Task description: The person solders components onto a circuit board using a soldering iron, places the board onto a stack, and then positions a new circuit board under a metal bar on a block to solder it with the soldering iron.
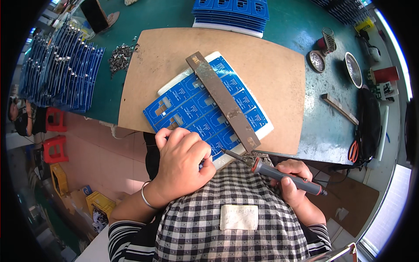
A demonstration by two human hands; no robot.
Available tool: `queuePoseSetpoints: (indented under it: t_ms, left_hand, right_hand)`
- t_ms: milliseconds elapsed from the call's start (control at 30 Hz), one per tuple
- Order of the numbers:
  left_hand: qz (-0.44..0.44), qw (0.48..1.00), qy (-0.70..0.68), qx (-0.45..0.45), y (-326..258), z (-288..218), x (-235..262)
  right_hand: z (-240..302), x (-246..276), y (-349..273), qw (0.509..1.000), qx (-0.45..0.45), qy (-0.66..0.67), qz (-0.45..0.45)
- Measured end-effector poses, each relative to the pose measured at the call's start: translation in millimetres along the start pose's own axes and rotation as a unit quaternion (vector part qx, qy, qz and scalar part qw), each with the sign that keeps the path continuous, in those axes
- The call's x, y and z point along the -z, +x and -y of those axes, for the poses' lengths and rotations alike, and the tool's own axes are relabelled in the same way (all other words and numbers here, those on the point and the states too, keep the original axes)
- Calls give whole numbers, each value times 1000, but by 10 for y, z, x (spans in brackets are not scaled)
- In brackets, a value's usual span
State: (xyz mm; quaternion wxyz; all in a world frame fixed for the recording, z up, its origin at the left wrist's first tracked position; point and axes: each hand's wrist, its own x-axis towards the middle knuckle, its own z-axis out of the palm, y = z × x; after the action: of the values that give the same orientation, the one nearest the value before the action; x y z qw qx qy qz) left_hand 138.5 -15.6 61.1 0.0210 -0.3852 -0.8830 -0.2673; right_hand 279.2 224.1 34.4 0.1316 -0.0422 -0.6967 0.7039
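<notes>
A blue circuit board panel [174,101] lies turned at an angle on a white pad [168,87], with a brown metal bar [224,101] laid across it. My left hand [182,161] rests over the panel's near left edge, fingers curled and thumb against the index finger. What they pinch is hidden; a thin pale line, perhaps solder wire, shows beside the fingertips. Held in my right hand [293,179] is a grey soldering iron [266,169]. Its tip points left and reaches the panel's near corner, just right of my left fingers; contact cannot be made out.
A brown board [279,74] lies beneath the pad on the green table. Blue panels stand stacked at left [61,70] and far middle [231,15]. Small loose parts [121,59] lie at left. Rightward are an iron stand [328,41], a metal dish [352,70] and orange-handled scissors [353,151].
</notes>
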Motion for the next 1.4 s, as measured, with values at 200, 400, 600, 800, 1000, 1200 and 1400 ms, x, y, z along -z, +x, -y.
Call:
queuePoseSetpoints:
  t_ms: [200, 400, 600, 800, 1000, 1200, 1400]
  left_hand:
    - [9, 1000, 0, -9, 4, -12, 3]
    - [12, 1000, 5, -16, 0, -27, 2]
    - [-10, 999, 29, -33, 0, -10, 80]
    - [-19, 999, 20, -24, 13, -2, 21]
    - [-27, 999, 14, -23, 13, 12, -13]
    - [-26, 999, 20, -22, 34, 16, -33]
    - [-30, 999, 22, -21, 63, 21, -46]
  right_hand:
    - [81, 60, 38, 996, 37, -77, 25]
    - [167, 31, 62, 994, 40, -99, 23]
    - [223, 71, -15, 995, 28, -91, 5]
    - [178, 0, 0, 997, 35, -75, -9]
    - [180, -17, 12, 998, 5, -66, -6]
    - [140, 31, 47, 992, 40, -100, 58]
    - [140, 1, 71, 994, 30, -86, 53]
